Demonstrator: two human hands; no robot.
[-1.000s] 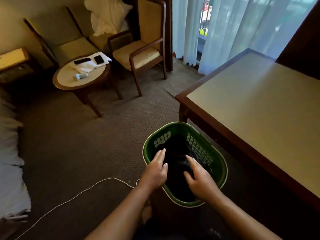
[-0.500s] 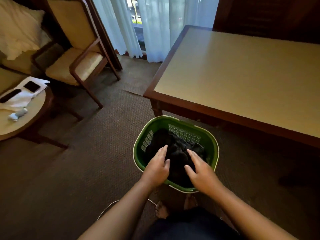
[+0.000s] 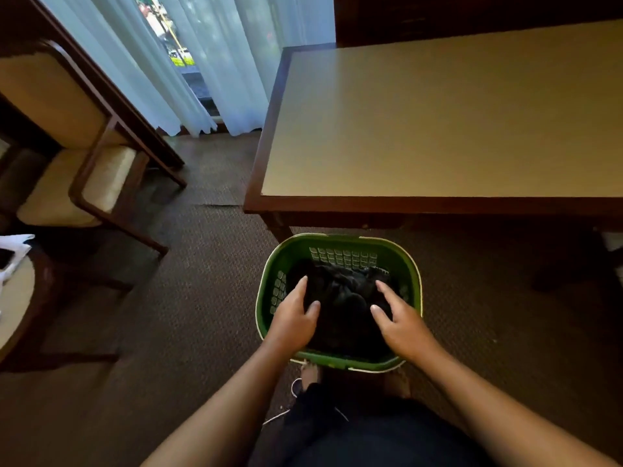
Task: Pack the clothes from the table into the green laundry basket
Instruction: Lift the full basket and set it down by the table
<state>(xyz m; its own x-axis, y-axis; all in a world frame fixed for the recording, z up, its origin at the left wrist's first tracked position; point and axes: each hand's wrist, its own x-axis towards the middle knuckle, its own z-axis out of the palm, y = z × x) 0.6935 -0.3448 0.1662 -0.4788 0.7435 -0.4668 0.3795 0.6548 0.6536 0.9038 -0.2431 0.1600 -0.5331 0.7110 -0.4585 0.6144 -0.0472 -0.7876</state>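
The green laundry basket (image 3: 337, 244) stands on the carpet just in front of my feet, below the table's near edge. Dark clothes (image 3: 344, 291) fill it in a crumpled heap. My left hand (image 3: 295, 316) rests over the basket's left side with fingers spread, palm down on the dark cloth. My right hand (image 3: 401, 320) lies likewise over the right side, fingers apart, touching the heap. Neither hand grips anything. The beige table top (image 3: 438, 112) with a dark wooden rim shows no clothes in the visible part.
A wooden armchair (image 3: 77, 176) with cream cushions stands at the left. A round side table (image 3: 13, 298) with white items sits at the far left edge. Sheer curtains (image 3: 188, 62) hang behind. A white cord (image 3: 293, 389) lies by my feet on the brown carpet.
The view has swung right, so the table now faces me squarely and the chairs slid left. Both hands stay spread on the dark clothes in the basket.
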